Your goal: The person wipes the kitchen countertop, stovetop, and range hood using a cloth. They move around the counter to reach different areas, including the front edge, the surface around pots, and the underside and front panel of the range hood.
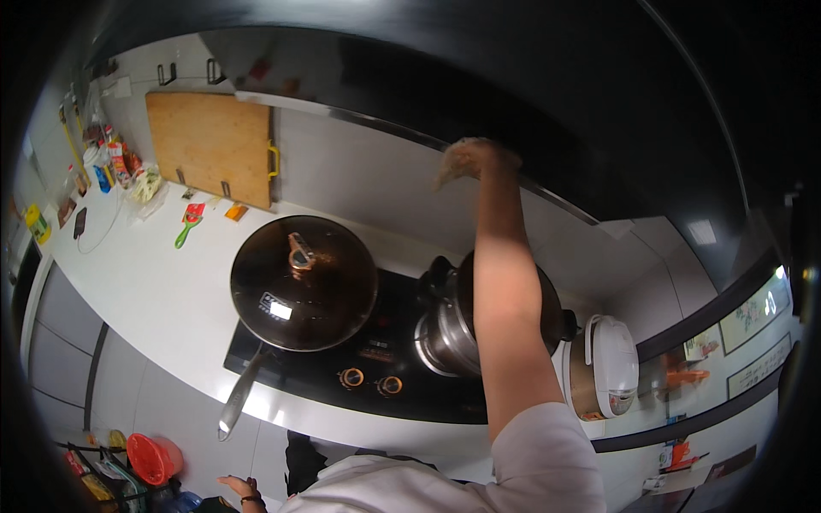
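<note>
My right hand (pixel 490 156) is raised to the lower edge of the black range hood (pixel 410 83), its arm stretched over the cooktop. It holds a pale, crumpled cloth (pixel 457 165) against the hood's rim; the hand is blurred and the fingers are partly hidden. My left hand (pixel 240 486) hangs low beside my body, empty, a dark band at its wrist. Below the raised arm, a lidded frying pan (pixel 304 285) and a steel pot (pixel 446 336) stand on the black cooktop (pixel 359 365). My forearm covers part of the pot.
A white rice cooker (pixel 612 365) stands right of the cooktop. The pan's handle (pixel 242 391) juts over the counter's front edge. A wooden cutting board (pixel 208 147) leans on the back wall. A green peeler (pixel 186 231) and a phone (pixel 80 222) lie on the counter (pixel 154 269). A red bucket (pixel 154 458) is on the floor.
</note>
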